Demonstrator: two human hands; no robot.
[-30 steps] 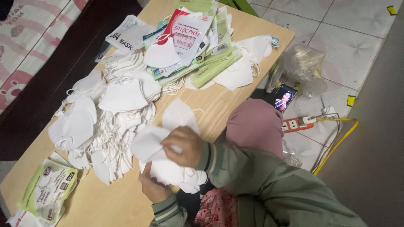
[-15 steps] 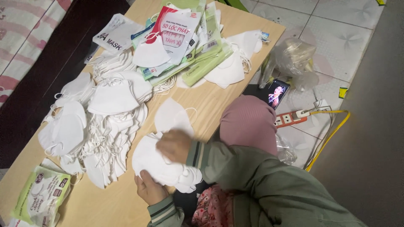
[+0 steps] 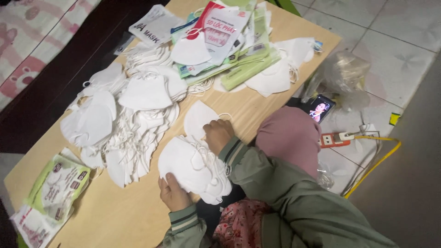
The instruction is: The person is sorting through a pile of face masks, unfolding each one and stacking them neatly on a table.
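- Stack of white folded fabric face masks (image 3: 193, 167): flat, rounded, fan-shaped pieces with thin white ear loops, overlapping loosely. It lies at the near edge of the light wooden surface (image 3: 257, 108), in front of the person.
- Left hand (image 3: 173, 193): grip closed on the near lower edge of the stack, thumb on top.
- Right hand (image 3: 218, 134): fingers curled down on the far side of the stack; I cannot tell what, if anything, the grip has hold of. A single white mask (image 3: 198, 118) lies just beyond it.
- Change from half a second earlier: the right hand has shifted from the stack's top to its far right side; the left hand remains at the near edge.
- Edges and room: a large heap of loose white masks (image 3: 124, 119) lies just left of the stack. Green and white printed packets (image 3: 229, 41) crowd the far end. Bare wood shows at the near left corner, between the stack and a green packet (image 3: 57, 186).
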